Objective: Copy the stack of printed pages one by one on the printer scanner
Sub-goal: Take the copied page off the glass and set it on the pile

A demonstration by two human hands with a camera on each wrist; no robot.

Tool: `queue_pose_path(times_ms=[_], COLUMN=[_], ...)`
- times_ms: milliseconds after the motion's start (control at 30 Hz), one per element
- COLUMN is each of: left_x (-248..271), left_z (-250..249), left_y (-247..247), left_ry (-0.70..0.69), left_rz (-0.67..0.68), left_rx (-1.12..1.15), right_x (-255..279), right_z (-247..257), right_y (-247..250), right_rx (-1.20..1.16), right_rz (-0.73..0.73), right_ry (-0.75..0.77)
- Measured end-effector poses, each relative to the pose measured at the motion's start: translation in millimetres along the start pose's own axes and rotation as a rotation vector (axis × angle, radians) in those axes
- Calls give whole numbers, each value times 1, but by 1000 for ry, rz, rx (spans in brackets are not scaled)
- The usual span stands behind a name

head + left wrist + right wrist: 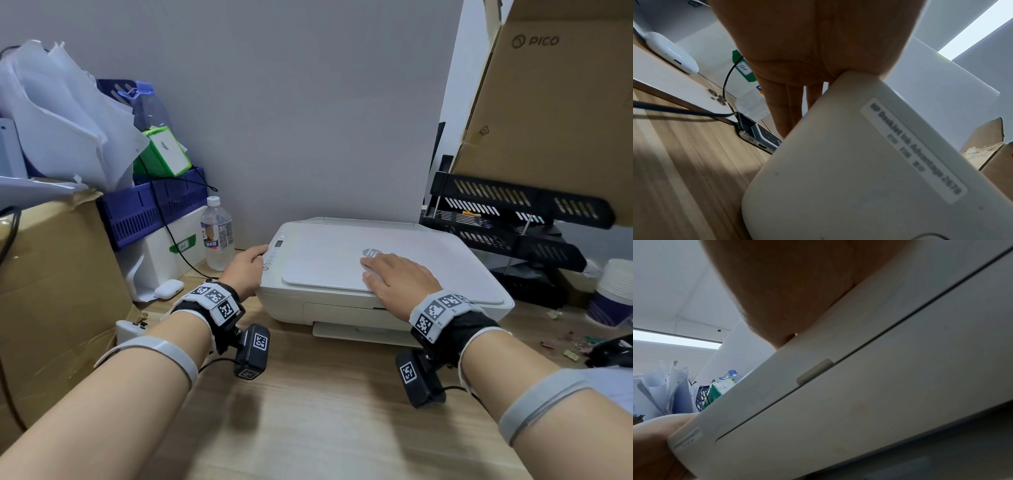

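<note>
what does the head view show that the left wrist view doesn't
Only the head view shows the right hand lying flat on the closed scanner lid, the water bottle, the black paper trays and the PICO box.

Only the left wrist view shows the phone lying on the desk and the printer's model label.

Both show the left hand against the printer at its left corner, the earbuds case and the wooden desk.
</note>
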State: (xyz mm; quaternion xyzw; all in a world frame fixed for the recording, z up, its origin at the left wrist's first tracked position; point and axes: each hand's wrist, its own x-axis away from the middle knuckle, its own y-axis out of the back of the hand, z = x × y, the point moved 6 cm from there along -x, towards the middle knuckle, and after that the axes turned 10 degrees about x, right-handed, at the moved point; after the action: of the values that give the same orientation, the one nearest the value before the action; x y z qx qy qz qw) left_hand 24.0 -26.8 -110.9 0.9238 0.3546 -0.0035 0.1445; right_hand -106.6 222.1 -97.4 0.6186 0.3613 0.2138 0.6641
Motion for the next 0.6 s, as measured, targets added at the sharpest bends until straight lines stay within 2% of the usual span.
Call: queue_pose_path(times_ms=[600], left_x=[1], left_z=[1], left_y=[0], left_ry=[24], left_rz=[-2], left_rx=[-2], right_x=[-4], right_z=[-2], right_y=[-4], right_rx=[0], right_rz=[0], right_ry=[13])
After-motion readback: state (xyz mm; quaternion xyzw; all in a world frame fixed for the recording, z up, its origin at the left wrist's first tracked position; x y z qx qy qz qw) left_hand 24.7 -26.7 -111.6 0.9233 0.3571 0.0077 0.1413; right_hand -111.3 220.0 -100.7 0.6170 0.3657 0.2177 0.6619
